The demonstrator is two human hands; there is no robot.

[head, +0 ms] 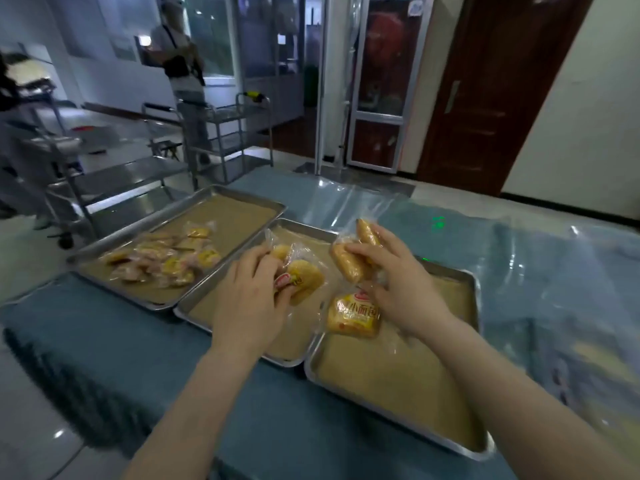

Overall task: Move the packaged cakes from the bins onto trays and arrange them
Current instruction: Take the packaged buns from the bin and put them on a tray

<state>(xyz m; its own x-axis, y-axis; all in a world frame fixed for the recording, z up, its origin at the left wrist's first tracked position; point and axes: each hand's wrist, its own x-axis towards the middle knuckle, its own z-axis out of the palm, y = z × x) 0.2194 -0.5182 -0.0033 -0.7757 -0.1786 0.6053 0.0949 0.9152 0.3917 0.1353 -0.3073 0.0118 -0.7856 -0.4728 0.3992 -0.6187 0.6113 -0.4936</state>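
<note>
both hands full of wrapped cakes over the steel trays

three shallow rectangular steel trays lined with tan paper sit side by side on a table covered in blue cloth (104, 341) under a clear plastic sheet. the left tray (114, 233) carries a loose heap of clear-wrapped yellow cakes (162, 259) in its near half. the middle tray (194, 306) and the right tray (479, 282) show mostly bare paper.

the person's left hand (247, 306) hovers over the middle tray, fingers curled around a bunch of clear-wrapped golden cakes (298, 273); a red and yellow label shows at the fingertips. the right hand (401, 285) is over the far end of the right tray, fingers closed on a pair of wrapped brown cakes (349, 261) that stand tilted above the tray. just below that hand sits a single square golden cake in a printed yellow wrapper (353, 315), at the left rim of the right tray; i cannot tell whether it rests on the paper or hangs from the fingers.

beyond the table stand metal shelf carts (225, 140), and another person (180, 57) stands near a glass partition. a dark brown wooden door (485, 98) is on the right.
</note>
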